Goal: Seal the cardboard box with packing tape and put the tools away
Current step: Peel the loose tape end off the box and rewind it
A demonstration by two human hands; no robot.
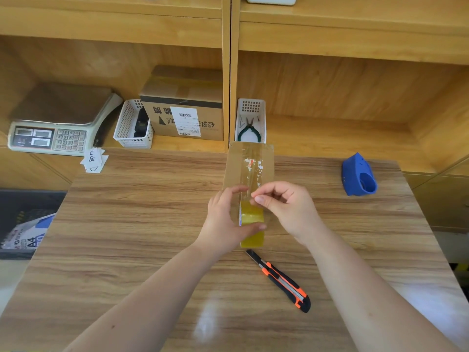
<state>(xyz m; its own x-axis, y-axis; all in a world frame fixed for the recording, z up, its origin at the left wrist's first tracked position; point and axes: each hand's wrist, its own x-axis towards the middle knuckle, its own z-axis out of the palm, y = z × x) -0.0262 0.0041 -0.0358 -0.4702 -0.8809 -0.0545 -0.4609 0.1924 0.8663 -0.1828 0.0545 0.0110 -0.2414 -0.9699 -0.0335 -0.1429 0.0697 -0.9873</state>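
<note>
"A4" stands in dark letters on the white and blue paper packet (31, 235) in the black crate at the left edge — the rest of its print is too small to read. The shelf carton (184, 118) carries upside-down Chinese characters and a white barcode label, neither legible. The scale (48, 138) shows a number keypad — digits blurred. Hand-drawn marks on the paper slips (94, 160) are unclear

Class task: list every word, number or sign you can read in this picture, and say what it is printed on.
"A4": white and blue paper pack in the dark crate at left.
Upside-down characters and barcode label: brown cardboard box on the shelf, too blurred to read.
Grey weighing scale: keypad digits too small.
</note>
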